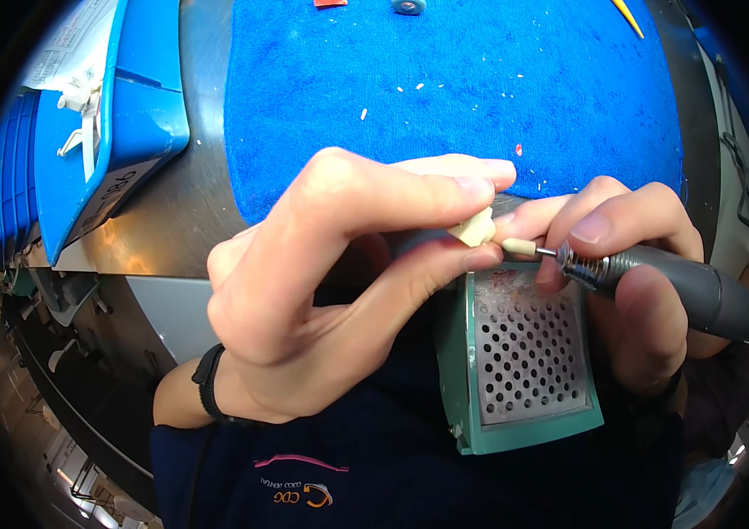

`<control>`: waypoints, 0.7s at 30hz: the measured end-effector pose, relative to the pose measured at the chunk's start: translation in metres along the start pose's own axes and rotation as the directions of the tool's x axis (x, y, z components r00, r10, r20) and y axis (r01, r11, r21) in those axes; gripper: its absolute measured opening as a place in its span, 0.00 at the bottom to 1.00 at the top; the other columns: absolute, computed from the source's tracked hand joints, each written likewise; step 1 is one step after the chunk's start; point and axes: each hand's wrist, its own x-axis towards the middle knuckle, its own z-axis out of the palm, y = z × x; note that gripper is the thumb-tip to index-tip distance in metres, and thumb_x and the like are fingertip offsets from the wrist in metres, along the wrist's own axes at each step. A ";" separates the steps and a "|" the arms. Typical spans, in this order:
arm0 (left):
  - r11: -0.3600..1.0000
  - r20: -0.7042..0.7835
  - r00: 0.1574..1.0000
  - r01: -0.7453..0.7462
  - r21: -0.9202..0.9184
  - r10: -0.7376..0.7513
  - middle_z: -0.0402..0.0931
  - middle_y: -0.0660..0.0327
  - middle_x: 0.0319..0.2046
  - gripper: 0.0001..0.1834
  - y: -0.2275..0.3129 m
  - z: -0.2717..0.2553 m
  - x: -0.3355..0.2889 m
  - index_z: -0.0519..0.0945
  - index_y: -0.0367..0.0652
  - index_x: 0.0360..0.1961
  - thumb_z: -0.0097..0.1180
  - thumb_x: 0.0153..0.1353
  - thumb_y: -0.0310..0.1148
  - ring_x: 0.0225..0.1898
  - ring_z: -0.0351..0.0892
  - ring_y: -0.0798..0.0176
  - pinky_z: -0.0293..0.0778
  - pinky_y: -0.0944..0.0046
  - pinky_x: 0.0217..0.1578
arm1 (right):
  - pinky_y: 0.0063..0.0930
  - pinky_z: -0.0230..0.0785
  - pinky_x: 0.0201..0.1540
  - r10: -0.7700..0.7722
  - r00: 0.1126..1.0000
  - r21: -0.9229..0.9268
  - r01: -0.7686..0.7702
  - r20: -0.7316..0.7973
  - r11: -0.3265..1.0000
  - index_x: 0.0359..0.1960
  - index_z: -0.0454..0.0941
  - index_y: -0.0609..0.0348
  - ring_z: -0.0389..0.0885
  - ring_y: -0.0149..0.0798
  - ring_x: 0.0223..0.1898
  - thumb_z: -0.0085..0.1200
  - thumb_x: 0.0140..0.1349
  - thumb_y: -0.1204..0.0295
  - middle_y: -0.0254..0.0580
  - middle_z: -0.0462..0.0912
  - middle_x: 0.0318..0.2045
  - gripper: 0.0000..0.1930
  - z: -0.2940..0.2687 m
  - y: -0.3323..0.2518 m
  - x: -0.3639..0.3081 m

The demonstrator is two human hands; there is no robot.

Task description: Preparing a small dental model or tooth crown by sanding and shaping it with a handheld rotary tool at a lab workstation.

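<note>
Between its thumb and index finger, my left hand [295, 273] pinches a small cream-coloured, tooth-like dental piece [475, 230]. My right hand [643, 225] is wrapped round a dark grey rotary handpiece [696, 289], its fingers near the metal collar. From the handpiece projects a thin shank with a pale, bullet-shaped tip [518, 246]. That tip points left at the dental piece and lies very close to it; whether they touch cannot be made out. Both hands are held together above a green-framed, perforated metal grille [533, 353].
A blue towel [454, 97] with pale crumbs and a reddish chip covers much of the metal bench [207, 132]. At the left stands a blue bin [149, 106] holding papers. A yellow stick [628, 18], a red piece [330, 3] and a round grey-blue item [409, 6] lie along the far side.
</note>
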 end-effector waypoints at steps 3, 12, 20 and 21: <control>1.000 -0.007 1.000 0.011 0.029 -0.011 0.83 0.33 0.46 0.21 0.004 0.001 -0.001 0.71 0.29 0.50 0.64 0.57 0.08 0.50 0.87 0.48 0.86 0.56 0.50 | 0.47 0.74 0.58 0.050 0.999 -0.086 -0.048 0.015 0.995 0.52 0.70 0.65 0.82 0.50 0.50 0.45 0.78 0.56 0.50 0.76 0.36 0.20 -0.001 -0.004 0.001; 0.997 0.029 1.000 -0.002 0.082 -0.001 0.83 0.35 0.47 0.25 0.002 -0.004 0.000 0.71 0.29 0.53 0.65 0.56 0.08 0.47 0.88 0.50 0.87 0.61 0.46 | 0.44 0.72 0.60 0.008 0.999 -0.113 -0.002 0.053 0.994 0.53 0.70 0.62 0.82 0.47 0.48 0.45 0.77 0.55 0.50 0.76 0.36 0.20 -0.011 0.002 0.001; 0.996 0.002 0.999 0.049 0.073 -0.049 0.84 0.39 0.45 0.21 0.003 -0.002 -0.004 0.75 0.29 0.49 0.65 0.56 0.07 0.47 0.88 0.50 0.86 0.59 0.48 | 0.40 0.72 0.58 -0.019 0.999 -0.106 0.022 0.026 0.994 0.51 0.70 0.64 0.81 0.44 0.47 0.49 0.76 0.59 0.50 0.76 0.37 0.18 -0.007 0.006 0.002; 0.996 0.005 0.999 0.048 0.074 -0.049 0.84 0.39 0.45 0.21 0.003 -0.001 -0.004 0.75 0.29 0.49 0.65 0.56 0.07 0.47 0.88 0.50 0.86 0.59 0.48 | 0.40 0.72 0.58 -0.020 1.000 -0.105 0.023 0.024 0.994 0.51 0.70 0.64 0.81 0.44 0.47 0.49 0.76 0.59 0.50 0.76 0.37 0.18 -0.006 0.005 0.001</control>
